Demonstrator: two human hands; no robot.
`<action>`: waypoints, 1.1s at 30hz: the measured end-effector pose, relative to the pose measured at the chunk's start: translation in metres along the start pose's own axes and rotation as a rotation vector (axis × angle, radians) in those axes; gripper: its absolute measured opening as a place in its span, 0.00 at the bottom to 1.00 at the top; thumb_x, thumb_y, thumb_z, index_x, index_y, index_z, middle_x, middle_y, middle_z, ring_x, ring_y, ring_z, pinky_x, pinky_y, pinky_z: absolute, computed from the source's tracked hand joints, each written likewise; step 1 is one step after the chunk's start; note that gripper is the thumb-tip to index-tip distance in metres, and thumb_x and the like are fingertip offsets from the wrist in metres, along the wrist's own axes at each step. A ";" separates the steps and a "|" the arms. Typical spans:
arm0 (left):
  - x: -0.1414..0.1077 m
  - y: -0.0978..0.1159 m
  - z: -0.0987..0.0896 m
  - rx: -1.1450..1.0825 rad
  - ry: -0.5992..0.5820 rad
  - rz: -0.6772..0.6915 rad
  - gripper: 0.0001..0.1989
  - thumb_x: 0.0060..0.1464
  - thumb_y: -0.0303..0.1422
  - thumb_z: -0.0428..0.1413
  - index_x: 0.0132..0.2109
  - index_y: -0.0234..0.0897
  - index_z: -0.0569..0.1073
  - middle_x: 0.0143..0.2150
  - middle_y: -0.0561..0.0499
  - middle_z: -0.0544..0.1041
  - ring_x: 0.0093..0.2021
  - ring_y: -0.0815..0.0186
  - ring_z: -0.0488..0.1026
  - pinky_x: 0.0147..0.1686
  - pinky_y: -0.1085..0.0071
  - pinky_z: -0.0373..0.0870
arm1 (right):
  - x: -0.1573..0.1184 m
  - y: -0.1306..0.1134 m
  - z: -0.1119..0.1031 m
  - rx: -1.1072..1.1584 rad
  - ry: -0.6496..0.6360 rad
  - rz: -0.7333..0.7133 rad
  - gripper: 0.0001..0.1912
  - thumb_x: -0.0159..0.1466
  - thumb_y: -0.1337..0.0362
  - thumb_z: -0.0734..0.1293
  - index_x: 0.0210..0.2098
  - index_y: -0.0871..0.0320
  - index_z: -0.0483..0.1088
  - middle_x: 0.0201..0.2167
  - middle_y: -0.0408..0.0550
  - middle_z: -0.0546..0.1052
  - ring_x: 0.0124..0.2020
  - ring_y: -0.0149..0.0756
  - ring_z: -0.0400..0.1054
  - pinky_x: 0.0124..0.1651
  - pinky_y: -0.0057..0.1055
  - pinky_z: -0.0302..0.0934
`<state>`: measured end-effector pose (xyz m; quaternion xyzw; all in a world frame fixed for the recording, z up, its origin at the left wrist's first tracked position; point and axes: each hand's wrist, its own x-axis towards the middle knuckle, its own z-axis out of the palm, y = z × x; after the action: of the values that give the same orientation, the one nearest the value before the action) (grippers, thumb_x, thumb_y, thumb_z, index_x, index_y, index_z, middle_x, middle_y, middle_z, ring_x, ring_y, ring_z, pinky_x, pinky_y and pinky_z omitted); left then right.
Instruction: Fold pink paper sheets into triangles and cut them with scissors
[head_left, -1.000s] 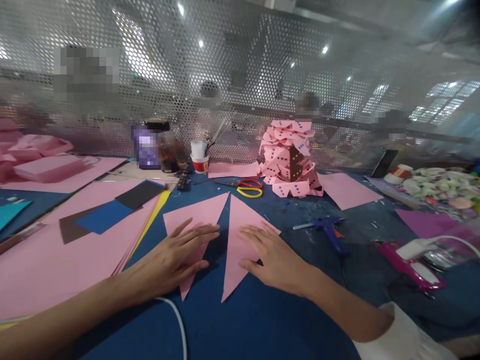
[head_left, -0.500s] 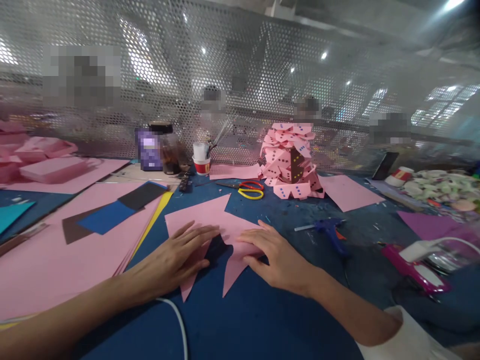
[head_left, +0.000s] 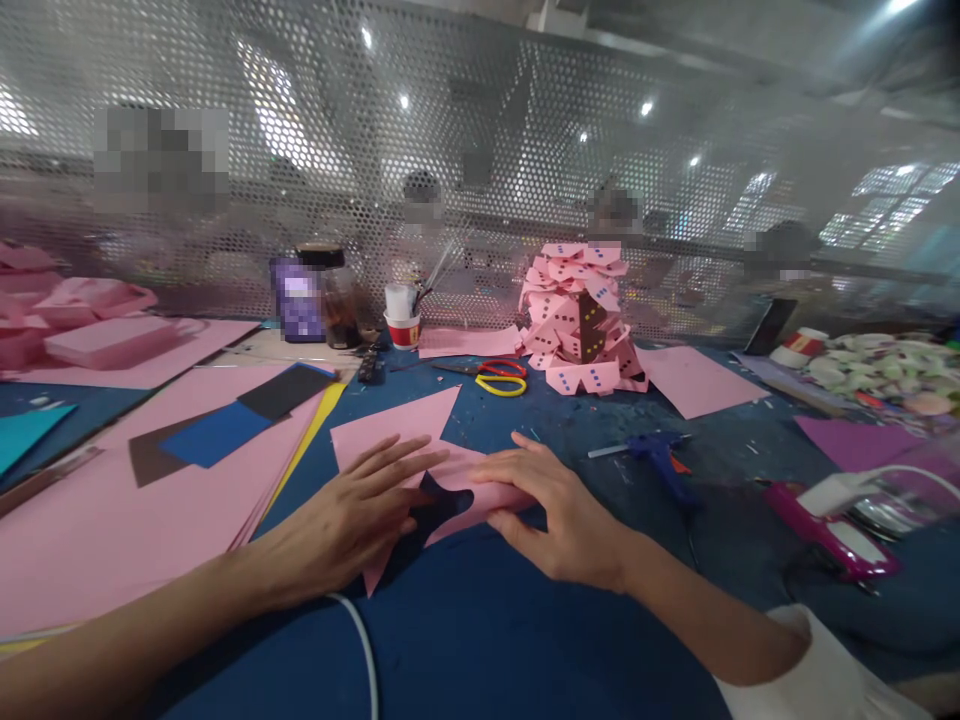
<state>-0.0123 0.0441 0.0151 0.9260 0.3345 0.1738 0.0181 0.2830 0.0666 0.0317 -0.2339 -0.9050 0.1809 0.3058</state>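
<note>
A pink cut-out paper (head_left: 397, 420) with pointed corners and a curved notch lies on the blue table in front of me. My left hand (head_left: 349, 520) rests on its left part, palm down, with the fingers spread. My right hand (head_left: 551, 510) has its right part between thumb and fingers, and the paper curls up there. Beyond the paper lie scissors (head_left: 501, 378) with a red and a yellow handle. To the right of my right hand is a blue glue gun (head_left: 660, 462).
Pink sheets (head_left: 187, 510) with blue, black and brown pieces cover the left side. At the back stand a pink folded-paper stack (head_left: 574, 320), a paper cup (head_left: 403, 328) and a jar (head_left: 341, 305). A magenta device (head_left: 832, 535) and a white cable (head_left: 364, 640) are nearer.
The right part of the pink cut-out has curled, and its lower right point has swung up and to the left. My left hand's fingers have shifted slightly; my right hand has barely moved.
</note>
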 end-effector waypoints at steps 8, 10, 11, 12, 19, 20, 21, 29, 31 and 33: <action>-0.007 -0.005 0.011 0.058 0.137 -0.035 0.33 0.67 0.25 0.49 0.74 0.49 0.51 0.72 0.47 0.63 0.73 0.54 0.55 0.72 0.49 0.53 | 0.000 0.001 -0.001 -0.054 0.078 0.004 0.24 0.66 0.67 0.66 0.61 0.53 0.64 0.59 0.51 0.75 0.64 0.41 0.65 0.73 0.52 0.45; -0.008 -0.006 0.012 0.119 0.230 -0.066 0.34 0.66 0.27 0.51 0.74 0.49 0.51 0.69 0.46 0.66 0.71 0.53 0.59 0.71 0.50 0.55 | 0.000 0.001 -0.003 -0.063 0.091 0.020 0.25 0.67 0.66 0.66 0.63 0.53 0.63 0.62 0.51 0.72 0.67 0.42 0.62 0.73 0.52 0.44; -0.009 -0.006 0.012 0.150 0.276 -0.083 0.34 0.66 0.27 0.52 0.74 0.49 0.51 0.68 0.45 0.67 0.70 0.53 0.61 0.70 0.51 0.58 | 0.000 0.001 -0.004 -0.062 0.093 0.029 0.25 0.67 0.66 0.65 0.64 0.52 0.62 0.63 0.51 0.71 0.68 0.42 0.60 0.73 0.53 0.43; -0.009 -0.006 0.011 0.181 0.319 -0.096 0.34 0.65 0.27 0.53 0.73 0.49 0.52 0.67 0.44 0.68 0.68 0.53 0.63 0.68 0.51 0.60 | 0.000 0.000 -0.005 -0.055 0.093 0.039 0.24 0.69 0.64 0.65 0.64 0.52 0.62 0.64 0.51 0.71 0.68 0.42 0.59 0.74 0.53 0.43; -0.009 -0.005 0.003 0.368 0.455 -0.071 0.34 0.62 0.21 0.56 0.71 0.46 0.58 0.58 0.43 0.75 0.56 0.55 0.74 0.54 0.59 0.71 | 0.000 -0.005 -0.005 0.006 0.066 0.057 0.29 0.69 0.48 0.66 0.64 0.52 0.62 0.64 0.51 0.70 0.68 0.43 0.60 0.74 0.52 0.40; -0.009 -0.005 0.002 0.396 0.460 -0.067 0.34 0.62 0.21 0.55 0.71 0.45 0.59 0.58 0.43 0.76 0.54 0.56 0.75 0.53 0.60 0.71 | 0.000 -0.006 -0.005 0.004 0.067 0.052 0.30 0.68 0.46 0.67 0.64 0.52 0.62 0.64 0.52 0.71 0.68 0.44 0.60 0.74 0.52 0.40; -0.009 -0.005 0.001 0.424 0.465 -0.063 0.34 0.62 0.20 0.55 0.71 0.45 0.60 0.57 0.43 0.77 0.52 0.57 0.76 0.51 0.60 0.71 | 0.000 -0.007 -0.005 0.004 0.067 0.047 0.32 0.67 0.43 0.66 0.64 0.53 0.62 0.64 0.52 0.71 0.68 0.44 0.60 0.74 0.53 0.40; -0.015 -0.006 -0.008 0.549 0.431 -0.063 0.31 0.63 0.20 0.52 0.69 0.48 0.63 0.57 0.47 0.79 0.46 0.59 0.78 0.47 0.59 0.70 | -0.002 -0.011 -0.007 -0.043 0.083 0.021 0.35 0.66 0.41 0.65 0.64 0.54 0.61 0.64 0.53 0.71 0.67 0.45 0.60 0.74 0.54 0.40; -0.015 -0.005 -0.009 0.553 0.425 -0.056 0.30 0.63 0.20 0.51 0.68 0.48 0.65 0.57 0.48 0.79 0.47 0.59 0.78 0.46 0.58 0.70 | -0.002 -0.010 -0.005 -0.089 0.098 0.015 0.31 0.67 0.48 0.68 0.64 0.55 0.61 0.63 0.53 0.71 0.67 0.44 0.61 0.74 0.53 0.41; -0.015 -0.003 -0.011 0.552 0.422 -0.041 0.28 0.63 0.19 0.51 0.66 0.46 0.67 0.57 0.47 0.80 0.47 0.58 0.78 0.46 0.57 0.69 | -0.001 -0.008 -0.003 -0.146 0.141 0.012 0.26 0.68 0.58 0.68 0.63 0.55 0.62 0.61 0.52 0.73 0.65 0.42 0.63 0.73 0.53 0.42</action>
<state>-0.0284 0.0359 0.0198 0.8329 0.3838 0.2639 -0.2989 0.2831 0.0597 0.0372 -0.2730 -0.8907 0.0992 0.3497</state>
